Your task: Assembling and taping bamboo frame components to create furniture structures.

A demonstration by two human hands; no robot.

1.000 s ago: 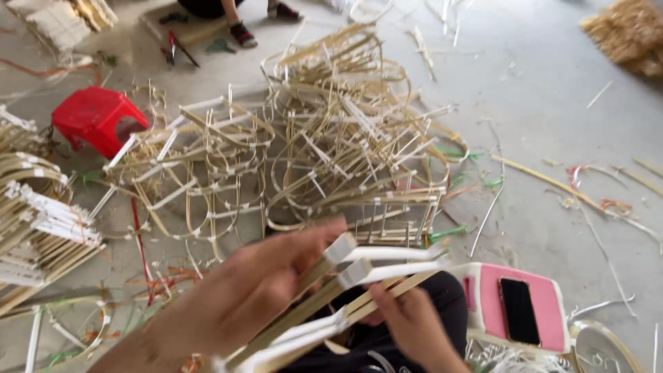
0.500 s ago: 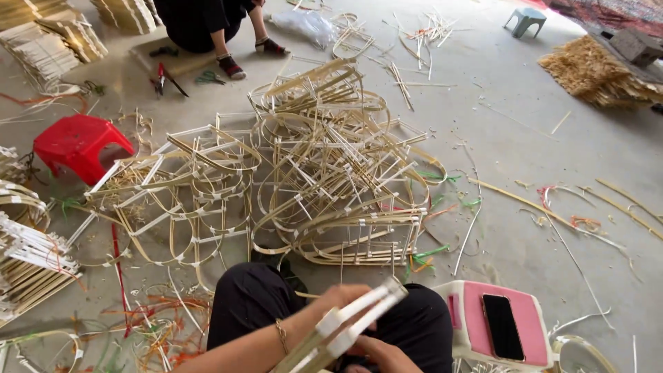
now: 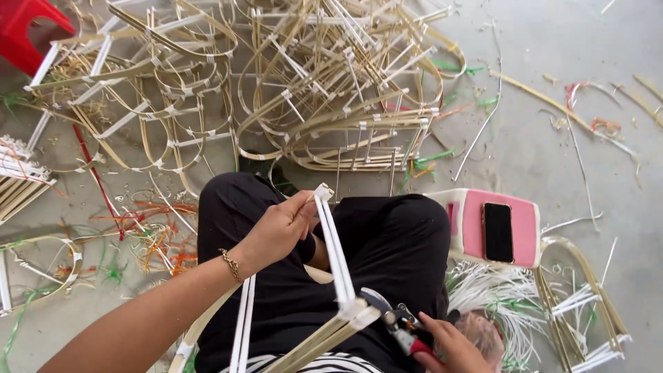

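Head view, looking down on the seated person's lap. The left hand (image 3: 280, 228) is closed around the upper end of a frame of pale bamboo strips (image 3: 336, 266) bound at the corners with white bands; the frame stands tilted over the black-trousered knees. The right hand (image 3: 449, 349) grips red-handled pliers (image 3: 394, 321), whose jaws touch the frame's lower corner. Just right of the knees, a pink-topped stool (image 3: 469, 228) carries a dark phone (image 3: 498, 232). A heap of finished bamboo frames (image 3: 324, 90) lies on the floor ahead; a red stool (image 3: 27, 31) stands at upper left. White strips (image 3: 497, 293) are bundled below the pink stool.
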